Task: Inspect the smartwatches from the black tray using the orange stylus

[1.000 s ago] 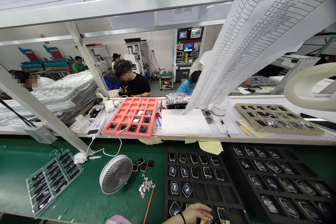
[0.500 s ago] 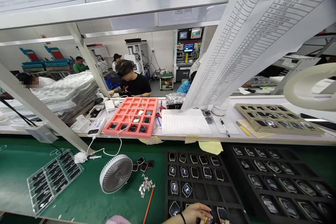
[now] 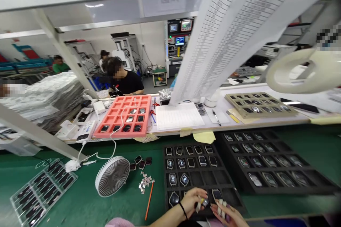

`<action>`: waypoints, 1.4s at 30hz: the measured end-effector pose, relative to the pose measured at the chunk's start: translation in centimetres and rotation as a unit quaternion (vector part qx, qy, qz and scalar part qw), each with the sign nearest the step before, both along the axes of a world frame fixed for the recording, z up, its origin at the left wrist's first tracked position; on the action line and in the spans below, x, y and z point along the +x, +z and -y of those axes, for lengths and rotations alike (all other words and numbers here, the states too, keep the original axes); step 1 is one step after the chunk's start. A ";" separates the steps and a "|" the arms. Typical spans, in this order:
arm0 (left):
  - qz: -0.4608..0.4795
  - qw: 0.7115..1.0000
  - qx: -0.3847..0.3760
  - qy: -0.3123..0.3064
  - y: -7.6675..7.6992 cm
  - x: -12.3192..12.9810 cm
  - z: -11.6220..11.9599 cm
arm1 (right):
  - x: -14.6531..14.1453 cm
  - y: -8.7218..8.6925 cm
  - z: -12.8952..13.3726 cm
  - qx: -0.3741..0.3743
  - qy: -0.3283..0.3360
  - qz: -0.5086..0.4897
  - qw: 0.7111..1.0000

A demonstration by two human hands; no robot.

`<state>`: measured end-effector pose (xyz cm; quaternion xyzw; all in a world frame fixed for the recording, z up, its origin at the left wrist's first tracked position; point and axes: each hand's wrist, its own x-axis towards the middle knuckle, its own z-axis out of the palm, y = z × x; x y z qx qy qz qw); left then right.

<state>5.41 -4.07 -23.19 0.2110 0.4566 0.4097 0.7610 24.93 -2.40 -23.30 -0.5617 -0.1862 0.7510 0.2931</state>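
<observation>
Left hand (image 3: 192, 199) pinching a small shiny piece (image 3: 205, 202), looks like a watch, over the near edge of the black foam tray (image 3: 210, 177), which sits toward the bench's (image 3: 90, 207) near edge. Right hand (image 3: 231, 215) is just beside it at that same tray edge, fingers bent, white covers (image 3: 221, 208) on the tips; can't tell if it's gripping anything. Watches (image 3: 189, 150) fill the tray's two far rows; third row has two at its left end. Second black tray (image 3: 310, 177) lies off the first one's right edge. Orange stick (image 3: 149, 201) and fan (image 3: 113, 177) are off its left edge.
</observation>
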 end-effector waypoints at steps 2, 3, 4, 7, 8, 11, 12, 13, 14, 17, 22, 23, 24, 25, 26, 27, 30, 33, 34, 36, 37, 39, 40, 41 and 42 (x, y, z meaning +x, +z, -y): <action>-0.040 0.998 0.043 0.007 0.5 0.0 -0.2 | -0.2 0.9 -0.1 -0.021 -0.020 -0.027 0.999; -0.061 0.996 0.066 0.009 0.7 -0.1 -0.5 | -0.3 1.2 -0.1 -0.019 -0.025 -0.034 0.999; -0.082 0.992 0.090 0.011 0.9 -0.2 -0.8 | -0.3 1.4 -0.1 -0.013 -0.032 -0.036 0.999; -0.148 0.975 0.162 0.022 0.9 -0.3 -2.6 | -0.5 1.4 -0.1 -0.011 -0.058 -0.038 0.998; -0.168 0.968 0.184 0.024 0.8 -0.3 -3.4 | -0.5 1.4 -0.1 -0.007 -0.064 -0.039 0.997; -0.232 0.943 0.237 0.035 0.2 0.1 -5.7 | -0.6 1.3 -0.5 0.015 -0.076 -0.046 0.996; -0.254 0.933 0.251 0.040 -0.1 0.3 -6.5 | -0.6 1.3 -0.8 0.022 -0.080 -0.048 0.995; -0.277 0.924 0.262 0.045 -0.4 0.5 -7.1 | -0.6 1.4 -1.2 0.030 -0.083 -0.050 0.995; -0.299 0.914 0.271 0.050 -0.7 0.7 -7.6 | -0.7 1.4 -1.6 0.037 -0.086 -0.052 0.994; -0.359 0.885 0.290 0.064 -1.7 1.2 -8.6 | -0.9 1.6 -3.3 0.055 -0.091 -0.060 0.992; -0.425 0.846 0.312 0.077 -3.1 2.0 -8.5 | -1.9 1.5 -5.7 0.079 -0.096 -0.073 0.990; -0.435 0.840 0.316 0.078 -3.4 2.1 -8.4 | -2.1 1.4 -6.0 0.082 -0.098 -0.074 0.989; -0.443 0.834 0.319 0.078 -3.6 2.3 -8.3 | -2.3 1.4 -6.3 0.084 -0.099 -0.076 0.989; -0.449 0.829 0.323 0.079 -3.8 2.4 -8.2 | -2.4 1.3 -6.5 0.087 -0.099 -0.076 0.988; -0.455 0.825 0.326 0.078 -4.0 2.5 -8.1 | -2.6 1.3 -6.7 0.089 -0.100 -0.077 0.988; -0.459 0.821 0.330 0.077 -4.1 2.6 -8.0 | -2.6 1.3 -6.8 0.093 -0.100 -0.076 0.988; -0.466 0.814 0.340 0.066 -4.4 2.7 -7.9 | -2.5 1.4 -7.2 0.102 -0.093 -0.074 0.988; -0.468 0.808 0.355 0.046 -3.8 2.5 -7.8 | -1.9 1.6 -7.6 0.108 -0.081 -0.070 0.988; -0.467 0.805 0.364 0.036 -3.4 2.4 -7.8 | -1.6 1.7 -7.8 0.108 -0.076 -0.069 0.989; -0.448 0.800 0.399 -0.011 -2.1 2.2 -8.0 | -1.0 2.0 -8.1 0.106 -0.060 -0.072 0.990; -0.428 0.799 0.420 -0.047 -1.3 2.2 -8.2 | -0.7 2.2 -8.3 0.104 -0.048 -0.077 0.990; -0.368 0.801 0.453 -0.132 0.2 2.3 -8.7 | -0.2 2.6 -8.5 0.102 -0.021 -0.092 0.990; -0.340 0.804 0.459 -0.167 0.8 2.4 -9.1 | -0.1 2.8 -8.6 0.102 -0.009 -0.100 0.990; -0.318 0.807 0.460 -0.190 1.4 2.5 -9.5 | 0.0 3.0 -8.6 0.102 0.001 -0.107 0.989; -0.305 0.809 0.458 -0.205 1.8 2.5 -9.9 | 0.1 3.2 -8.6 0.103 0.008 -0.112 0.988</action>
